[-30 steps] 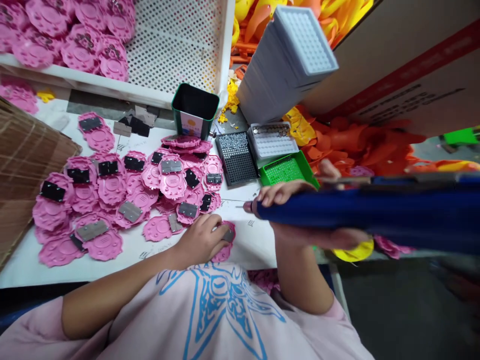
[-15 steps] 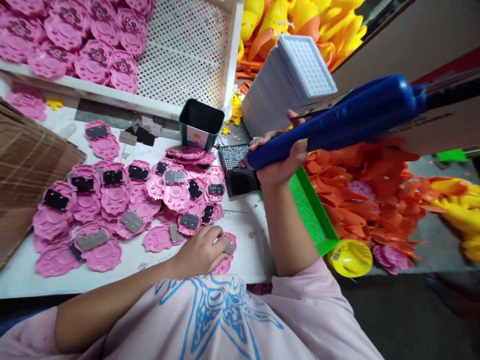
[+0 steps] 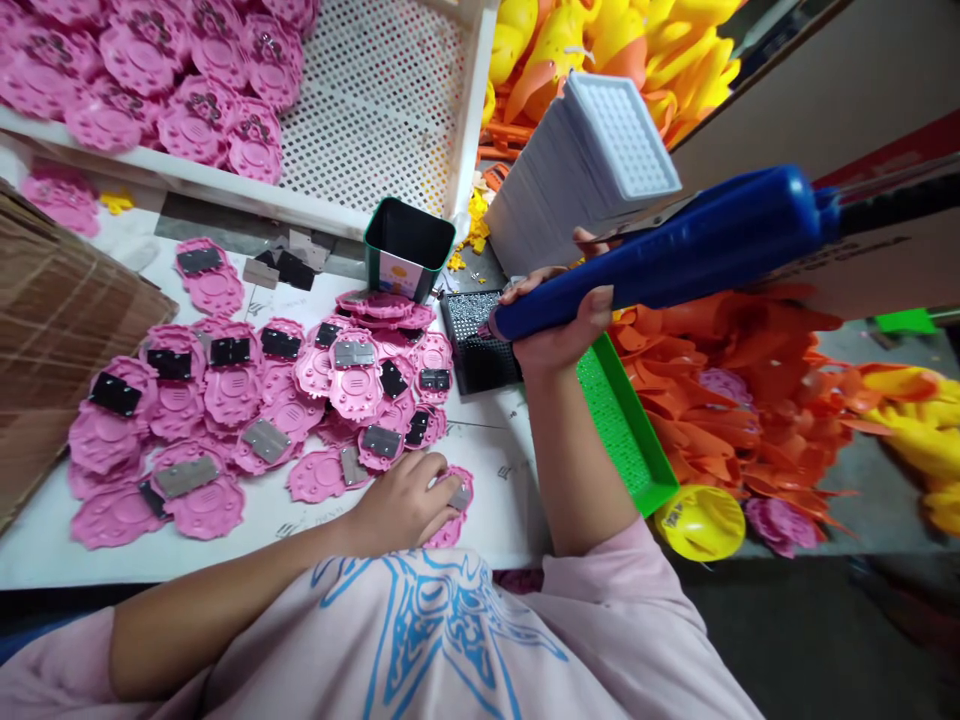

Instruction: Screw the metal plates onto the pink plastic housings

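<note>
My left hand (image 3: 403,505) rests on the table with its fingers curled over a pink plastic cover (image 3: 450,528), gripping it near the table's front edge. A small grey metal plate (image 3: 463,494) lies on that cover, partly under the fingertips. Wrapped around a blue electric screwdriver (image 3: 675,255), my right hand (image 3: 561,345) holds it tilted, with its nose over a black perforated tray (image 3: 487,370) of small screws. The bit's tip is too small to make out there. Left of my hands lie several pink covers (image 3: 231,385) with black or grey plates on them.
Behind the covers stands a dark square cup (image 3: 397,272). A white crate (image 3: 375,110) holds more pink covers. On the right are a green tray (image 3: 637,440), a stack of white trays (image 3: 555,175), orange parts (image 3: 697,390) and a yellow cup (image 3: 701,523). A cardboard box (image 3: 67,330) borders the left.
My right hand has carried the screwdriver from above the table's middle back over the black screw tray, then stayed there. My left hand keeps its hold on the pink cover.
</note>
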The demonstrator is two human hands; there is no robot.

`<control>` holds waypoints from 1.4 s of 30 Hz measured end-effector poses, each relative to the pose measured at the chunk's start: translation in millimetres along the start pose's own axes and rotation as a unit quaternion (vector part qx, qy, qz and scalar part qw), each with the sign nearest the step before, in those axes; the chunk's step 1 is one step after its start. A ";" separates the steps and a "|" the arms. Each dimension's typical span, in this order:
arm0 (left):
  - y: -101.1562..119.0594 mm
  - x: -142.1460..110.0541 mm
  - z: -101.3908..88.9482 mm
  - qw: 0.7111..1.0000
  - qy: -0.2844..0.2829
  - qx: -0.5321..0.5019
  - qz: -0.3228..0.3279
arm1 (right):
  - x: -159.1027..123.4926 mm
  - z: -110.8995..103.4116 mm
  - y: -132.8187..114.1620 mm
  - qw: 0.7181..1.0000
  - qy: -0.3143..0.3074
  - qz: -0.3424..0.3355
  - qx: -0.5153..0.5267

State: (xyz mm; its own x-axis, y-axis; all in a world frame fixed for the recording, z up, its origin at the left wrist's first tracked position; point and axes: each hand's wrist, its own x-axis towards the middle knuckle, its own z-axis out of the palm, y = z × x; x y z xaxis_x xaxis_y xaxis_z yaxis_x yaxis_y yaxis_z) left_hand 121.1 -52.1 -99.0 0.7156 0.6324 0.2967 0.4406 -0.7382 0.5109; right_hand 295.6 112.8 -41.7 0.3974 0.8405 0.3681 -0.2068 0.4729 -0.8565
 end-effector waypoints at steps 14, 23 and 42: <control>-0.2 -0.6 1.5 1.000 0.001 0.001 -0.002 | 3.9 -1.5 -3.3 0.998 -0.013 0.017 -0.051; -1.0 -0.8 2.1 1.000 -0.006 -0.015 -0.009 | -38.9 -27.1 -60.3 0.996 -0.089 0.028 0.003; -0.9 1.3 -0.8 0.999 -0.035 -0.012 -0.012 | -151.9 -51.7 -99.8 0.994 -0.104 0.027 0.002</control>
State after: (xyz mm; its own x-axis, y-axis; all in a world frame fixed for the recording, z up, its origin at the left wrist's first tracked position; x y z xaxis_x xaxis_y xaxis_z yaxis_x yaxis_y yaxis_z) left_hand 121.2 -50.4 -98.5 0.7414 0.6309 0.2286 0.4450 -0.7173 0.5362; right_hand 302.0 -75.7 -30.9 0.1915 0.9012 0.3888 -0.2256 0.4259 -0.8762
